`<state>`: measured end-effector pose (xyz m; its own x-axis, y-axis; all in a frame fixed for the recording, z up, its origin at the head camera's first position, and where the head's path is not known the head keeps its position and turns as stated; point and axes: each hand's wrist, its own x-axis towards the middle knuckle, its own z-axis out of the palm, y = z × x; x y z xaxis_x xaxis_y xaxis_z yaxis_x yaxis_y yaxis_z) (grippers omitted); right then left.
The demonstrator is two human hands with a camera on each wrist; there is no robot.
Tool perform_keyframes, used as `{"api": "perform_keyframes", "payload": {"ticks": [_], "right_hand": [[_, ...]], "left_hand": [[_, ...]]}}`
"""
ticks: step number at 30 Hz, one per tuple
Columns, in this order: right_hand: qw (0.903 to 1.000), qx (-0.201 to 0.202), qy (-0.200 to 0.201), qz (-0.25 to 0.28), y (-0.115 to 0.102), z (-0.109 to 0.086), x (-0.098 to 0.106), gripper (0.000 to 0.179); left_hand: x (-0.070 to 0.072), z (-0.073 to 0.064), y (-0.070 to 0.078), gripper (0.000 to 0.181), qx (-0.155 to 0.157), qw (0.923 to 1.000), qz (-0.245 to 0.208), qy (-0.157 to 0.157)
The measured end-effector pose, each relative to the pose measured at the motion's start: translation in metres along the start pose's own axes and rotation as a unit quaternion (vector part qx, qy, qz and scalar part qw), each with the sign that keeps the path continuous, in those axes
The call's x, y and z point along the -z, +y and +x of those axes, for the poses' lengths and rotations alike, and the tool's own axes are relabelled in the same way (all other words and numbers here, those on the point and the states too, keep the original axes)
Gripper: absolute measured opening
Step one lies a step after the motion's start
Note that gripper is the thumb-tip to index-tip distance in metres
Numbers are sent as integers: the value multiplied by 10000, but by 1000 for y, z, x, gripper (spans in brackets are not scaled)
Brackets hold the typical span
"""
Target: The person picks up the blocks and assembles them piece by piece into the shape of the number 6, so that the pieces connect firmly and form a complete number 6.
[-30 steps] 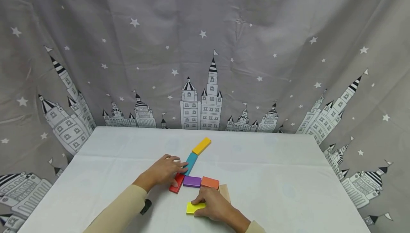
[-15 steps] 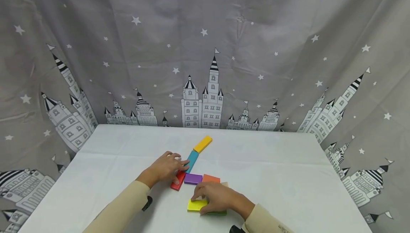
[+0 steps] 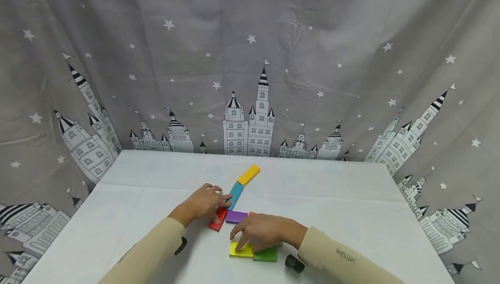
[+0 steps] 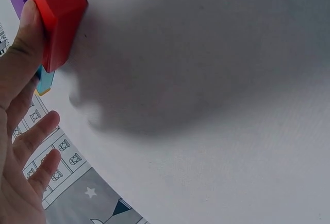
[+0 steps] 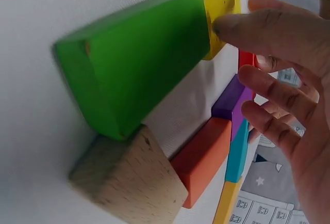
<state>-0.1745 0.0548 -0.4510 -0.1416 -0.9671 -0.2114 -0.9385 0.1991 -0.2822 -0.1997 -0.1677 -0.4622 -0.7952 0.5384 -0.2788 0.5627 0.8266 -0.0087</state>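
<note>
My left hand (image 3: 203, 203) rests over the seam of a red block (image 3: 218, 223) and a blue block (image 3: 235, 193). Its thumb touches the red one, and the other fingers spread loosely in the left wrist view. My right hand (image 3: 267, 231) hovers low over a yellow block (image 3: 245, 253), thumb on its surface, the remaining fingers spread apart. End to end with the yellow lies a green block (image 3: 265, 255). A bare wooden block (image 5: 136, 180) and an orange block (image 5: 203, 154), mostly behind the hand from the head, continue round to a purple block (image 3: 236, 217) beside the red.
An amber block (image 3: 248, 174) extends the line past the blue one. Everything lies on a white-covered table (image 3: 332, 201). Behind its far edge hangs a grey curtain (image 3: 187, 28) printed with castles and stars. A black wrist device (image 3: 294, 264) is at the right sleeve.
My right hand has loosened from the yellow block and shifted slightly forward, uncovering the green block. The left hand stays put. The whole head view has drifted a little.
</note>
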Motion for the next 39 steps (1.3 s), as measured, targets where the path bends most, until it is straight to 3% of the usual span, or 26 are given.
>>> {"api": "perform_keyframes", "payload": {"ticks": [7, 13, 17, 23, 34, 39], "right_hand": [[9986, 255, -317, -345, -1, 5, 0, 34], [9972, 124, -585, -450, -2, 7, 3, 35], [9977, -139, -662, -27, -2, 8, 4, 35], [9946, -388, -480, 839, 1, 10, 1, 36], [9965, -253, -63, 797, 0, 13, -8, 43], [9986, -59, 199, 479, -2, 14, -13, 41]], "left_hand": [[-1, 1, 3, 58, -4, 10000, -7, 6], [-2, 2, 3, 58, 2, 10000, 36, 49], [-2, 3, 3, 58, -33, 10000, -5, 45], [1, 4, 2, 59, 21, 9999, -99, 0], [-2, 4, 0, 59, 73, 9999, -109, -31], [-2, 2, -1, 59, 57, 10000, -63, 10]]}}
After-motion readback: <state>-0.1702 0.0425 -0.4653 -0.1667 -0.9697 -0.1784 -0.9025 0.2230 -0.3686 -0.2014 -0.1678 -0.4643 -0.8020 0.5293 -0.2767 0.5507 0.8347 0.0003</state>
